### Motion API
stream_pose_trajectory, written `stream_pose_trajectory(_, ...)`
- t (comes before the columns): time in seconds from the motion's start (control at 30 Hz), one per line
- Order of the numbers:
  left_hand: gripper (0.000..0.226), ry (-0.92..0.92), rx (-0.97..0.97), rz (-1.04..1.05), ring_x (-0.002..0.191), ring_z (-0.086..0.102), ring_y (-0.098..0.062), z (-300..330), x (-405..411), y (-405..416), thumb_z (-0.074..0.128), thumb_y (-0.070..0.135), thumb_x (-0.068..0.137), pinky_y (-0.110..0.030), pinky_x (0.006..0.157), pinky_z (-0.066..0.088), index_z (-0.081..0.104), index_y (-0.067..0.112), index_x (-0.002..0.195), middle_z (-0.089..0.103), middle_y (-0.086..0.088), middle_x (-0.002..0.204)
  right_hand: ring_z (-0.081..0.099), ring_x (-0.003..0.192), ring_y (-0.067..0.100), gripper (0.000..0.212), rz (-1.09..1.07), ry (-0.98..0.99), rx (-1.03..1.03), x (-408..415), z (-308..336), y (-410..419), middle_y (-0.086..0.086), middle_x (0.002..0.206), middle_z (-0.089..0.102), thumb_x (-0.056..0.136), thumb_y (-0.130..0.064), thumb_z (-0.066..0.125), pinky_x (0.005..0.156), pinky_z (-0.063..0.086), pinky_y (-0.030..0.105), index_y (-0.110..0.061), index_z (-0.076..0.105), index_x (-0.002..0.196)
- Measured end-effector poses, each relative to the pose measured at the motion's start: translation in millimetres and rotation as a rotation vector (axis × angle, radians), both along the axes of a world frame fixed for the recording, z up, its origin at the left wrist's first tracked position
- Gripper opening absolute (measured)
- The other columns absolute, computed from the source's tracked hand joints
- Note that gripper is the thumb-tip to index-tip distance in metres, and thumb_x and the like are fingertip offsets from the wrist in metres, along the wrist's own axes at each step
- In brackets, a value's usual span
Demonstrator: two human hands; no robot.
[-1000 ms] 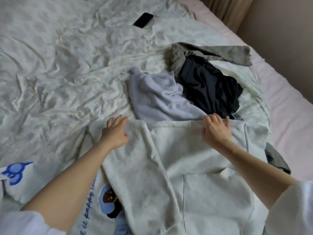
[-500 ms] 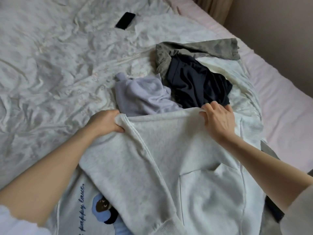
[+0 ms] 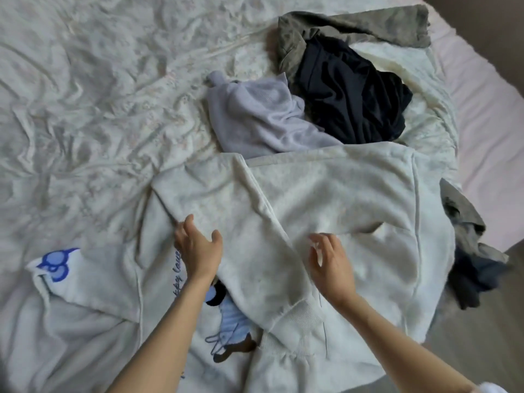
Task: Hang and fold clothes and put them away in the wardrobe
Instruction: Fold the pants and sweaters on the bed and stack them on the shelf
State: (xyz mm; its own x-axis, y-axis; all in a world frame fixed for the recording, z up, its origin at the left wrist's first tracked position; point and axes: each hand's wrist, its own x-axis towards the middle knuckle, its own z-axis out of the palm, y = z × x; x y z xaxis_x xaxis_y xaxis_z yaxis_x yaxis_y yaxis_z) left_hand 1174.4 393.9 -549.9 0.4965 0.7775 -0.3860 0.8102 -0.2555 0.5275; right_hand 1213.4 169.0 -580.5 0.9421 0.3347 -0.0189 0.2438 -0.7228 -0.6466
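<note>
Spread flat across rumpled white bed sheet (image 3: 85, 95): pale grey fleece hoodie (image 3: 326, 199), sleeve folded diagonally over front. Beyond it, heaped lilac knit top (image 3: 255, 120), black garment (image 3: 348, 92), olive garment (image 3: 354, 26). Left hand (image 3: 198, 248) and right hand (image 3: 330, 265) both loosely spread over hoodie, gripping nothing; contact unclear.

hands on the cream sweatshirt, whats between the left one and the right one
Head view: between the left hand and right hand runs the cream sweatshirt's folded-over sleeve.
</note>
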Motion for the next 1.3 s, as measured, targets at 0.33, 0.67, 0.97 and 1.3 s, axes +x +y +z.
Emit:
stream_pose_trajectory(0.33, 0.028, -0.041, -0.614, 0.369, 0.093, 0.056, -0.025, -12, -72, -55, 0.056, 0.008, 0.089, -0.033, 0.076, 0.046, 0.051, 0.002, 0.116, 0.060, -0.010, 0.109, 0.053, 0.088, 0.023, 0.015, -0.247, 0.637, -0.107, -96, 0, -17, 0.000, 0.084, 0.056, 0.094, -0.024, 0.050, 0.066, 0.035, 0.028, -0.010, 0.054, 0.099)
stream_pose_trajectory(0.67, 0.017, -0.025, -0.702, 0.080, 0.087, 0.062, -0.021, -2, -91, -91, 0.051, 0.016, 0.095, -0.023, 0.064, 0.052, 0.054, 0.005, 0.108, 0.062, -0.012, 0.109, 0.055, 0.097, 0.023, 0.022, -0.565, 0.284, -0.012, -76, 38, -58, 0.006, 0.111, 0.057, 0.094, -0.014, 0.046, 0.075, 0.037, 0.028, -0.008, 0.056, 0.113)
stream_pose_trajectory(0.97, 0.022, 0.388, -0.480, -0.494, 0.087, 0.062, -0.025, -36, -198, -101, 0.061, 0.031, 0.087, -0.031, 0.069, 0.044, 0.061, 0.010, 0.092, 0.066, -0.009, 0.090, 0.057, 0.106, 0.028, 0.034, -0.399, 0.726, -0.105, -151, 16, -43, 0.014, 0.118, 0.060, 0.093, -0.014, 0.045, 0.081, 0.041, 0.027, -0.001, 0.049, 0.125)
stream_pose_trajectory(1.3, 0.015, 0.034, -0.588, -0.639, 0.062, 0.042, -0.009, -20, -232, -88, 0.046, 0.008, 0.096, -0.024, 0.061, 0.034, 0.049, 0.010, 0.081, 0.045, 0.005, 0.066, 0.060, 0.082, 0.020, 0.012, -0.361, 1.075, 0.361, -175, 25, -35, 0.010, 0.085, 0.062, 0.084, -0.017, 0.066, 0.081, 0.052, 0.038, -0.006, 0.064, 0.087)
